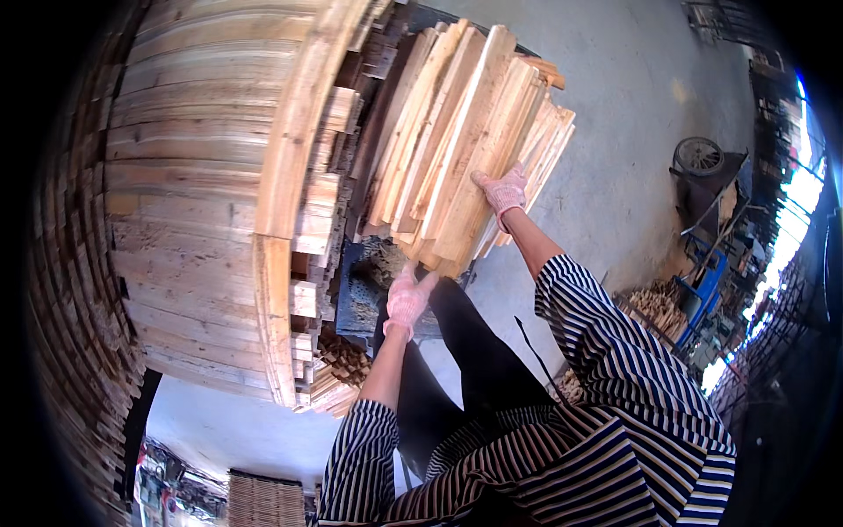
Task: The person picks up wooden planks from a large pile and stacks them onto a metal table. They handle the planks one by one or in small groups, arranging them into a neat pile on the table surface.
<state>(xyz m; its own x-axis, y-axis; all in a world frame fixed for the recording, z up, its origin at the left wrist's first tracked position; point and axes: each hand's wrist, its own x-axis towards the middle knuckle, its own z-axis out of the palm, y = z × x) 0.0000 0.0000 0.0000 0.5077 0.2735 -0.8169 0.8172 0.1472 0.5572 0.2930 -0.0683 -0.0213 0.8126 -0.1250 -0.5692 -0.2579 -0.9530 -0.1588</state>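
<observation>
Touching straight, coarse-grained wooden planks (465, 132) with knit-gloved right hand (507, 190), spread wide; near squared plank ends with left hand (407, 301), cannot tell whether gripping.

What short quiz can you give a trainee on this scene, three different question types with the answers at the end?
1. Multiple choice: Which hand is on the board pile higher up in the picture? A) left B) right C) neither
2. True or false: Both gloves are dark blue.
3. Fill in the blank: In the picture, the big wood stack stands to the ____ of the board pile.
Key: 1. B, the right hand. 2. False; the gloves are pinkish. 3. Left.
</observation>
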